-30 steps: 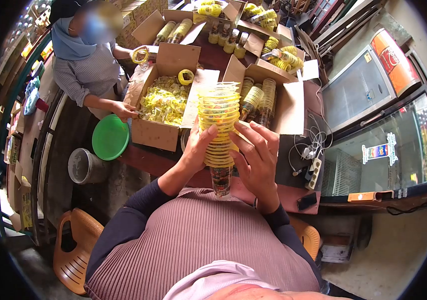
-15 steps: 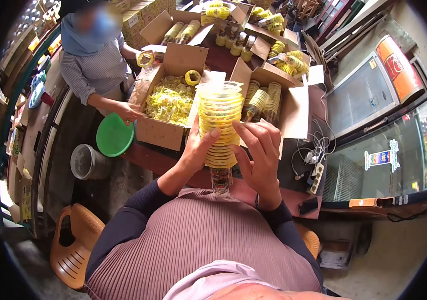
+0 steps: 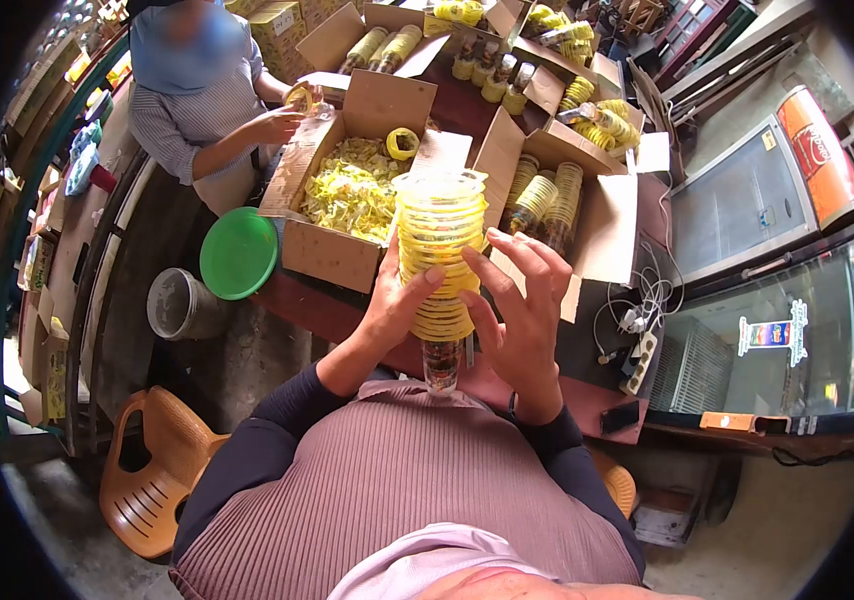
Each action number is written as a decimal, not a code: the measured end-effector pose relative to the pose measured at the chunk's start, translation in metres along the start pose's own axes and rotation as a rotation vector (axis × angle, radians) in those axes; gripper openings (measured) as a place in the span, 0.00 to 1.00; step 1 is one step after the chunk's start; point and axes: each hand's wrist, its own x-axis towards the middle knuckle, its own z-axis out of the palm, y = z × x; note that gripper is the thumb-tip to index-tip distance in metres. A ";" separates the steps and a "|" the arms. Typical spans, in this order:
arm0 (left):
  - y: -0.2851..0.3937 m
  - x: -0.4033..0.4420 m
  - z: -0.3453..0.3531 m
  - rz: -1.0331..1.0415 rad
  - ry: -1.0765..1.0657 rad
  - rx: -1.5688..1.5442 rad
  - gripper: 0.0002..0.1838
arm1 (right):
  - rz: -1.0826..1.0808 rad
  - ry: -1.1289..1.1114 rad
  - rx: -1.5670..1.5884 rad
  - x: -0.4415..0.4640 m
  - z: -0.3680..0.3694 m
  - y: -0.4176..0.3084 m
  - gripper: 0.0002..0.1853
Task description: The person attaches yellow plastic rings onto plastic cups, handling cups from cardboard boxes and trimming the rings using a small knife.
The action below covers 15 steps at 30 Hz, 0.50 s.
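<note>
A tall stack of nested clear plastic cups with yellow rims (image 3: 440,230) stands upright in front of my chest, its narrow bottom end near my shirt. My left hand (image 3: 395,308) is wrapped round the stack from the left, its thumb across the front. On the other side, my right hand (image 3: 529,320) has its fingers apart, with the fingertips and thumb at the stack's right edge. Whether they press on the rims I cannot tell. Just beyond the stack is a cardboard box (image 3: 325,256) filled with yellow plastic scraps, with a yellow ring roll (image 3: 402,144) on top.
A co-worker (image 3: 197,110) at the left handles a cup with a yellow rim. A green basin (image 3: 238,254) and a grey bucket (image 3: 181,304) are at the left. Another open box (image 3: 602,235) holds cup stacks. Cables (image 3: 637,305) and a glass-fronted cooler (image 3: 777,335) are on the right.
The co-worker's lower hand has risen from the green basin to the cup by the other hand. My view has shifted slightly; my hands stay round and beside the stack.
</note>
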 end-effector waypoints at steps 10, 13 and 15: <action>0.003 -0.002 -0.016 0.011 0.073 0.085 0.38 | 0.015 -0.047 0.144 0.002 0.025 0.007 0.21; 0.000 -0.002 -0.027 0.021 0.096 0.128 0.38 | 0.015 -0.055 0.183 0.003 0.035 0.009 0.22; 0.002 -0.003 -0.032 0.027 0.110 0.147 0.38 | 0.021 -0.053 0.209 0.007 0.039 0.008 0.22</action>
